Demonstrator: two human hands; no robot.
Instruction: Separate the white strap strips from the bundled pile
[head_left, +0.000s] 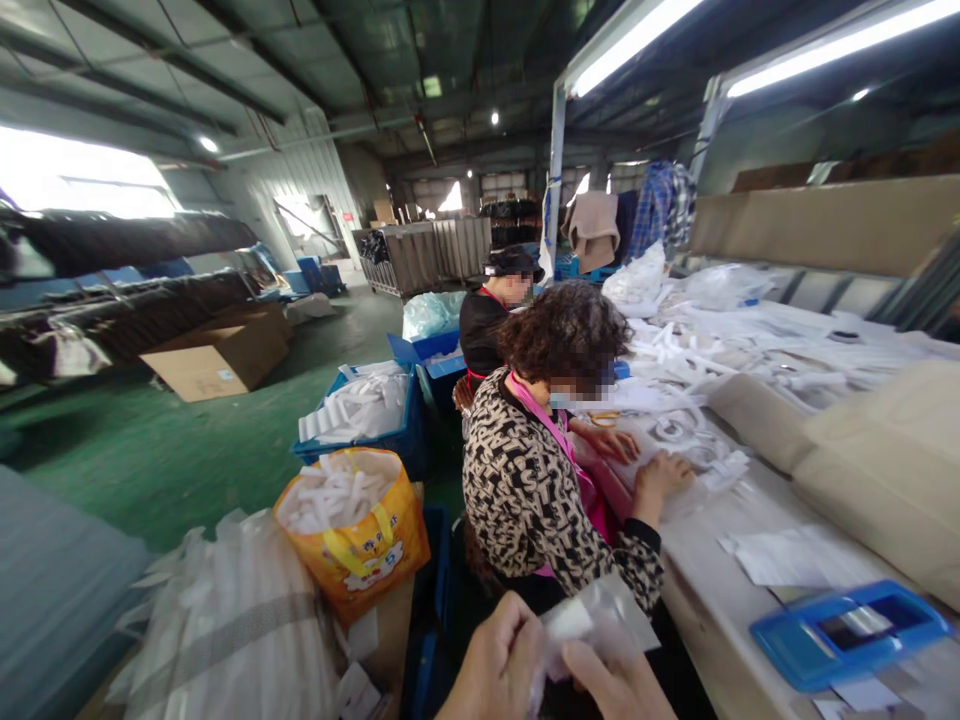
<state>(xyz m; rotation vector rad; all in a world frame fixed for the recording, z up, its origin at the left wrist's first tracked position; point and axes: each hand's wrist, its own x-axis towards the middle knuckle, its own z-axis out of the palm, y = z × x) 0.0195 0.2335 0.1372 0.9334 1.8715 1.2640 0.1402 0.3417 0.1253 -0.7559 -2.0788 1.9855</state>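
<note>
At the bottom of the head view, a small clear plastic bag with something white in it is held up between both hands. My left hand is closed on the bag's left edge, fingers curled. My right hand pinches its lower right part, thumb on top. The white content is too blurred to name. A blue plastic tray-like box with a dark opening lies on the table to the right. White paper sheets lie behind it.
A co-worker in a patterned top sits just ahead, both hands on the table; another person sits beyond. To the left stand a yellow bag of white strips, a blue crate and a bundle of white plastic. White strips cover the table's far part.
</note>
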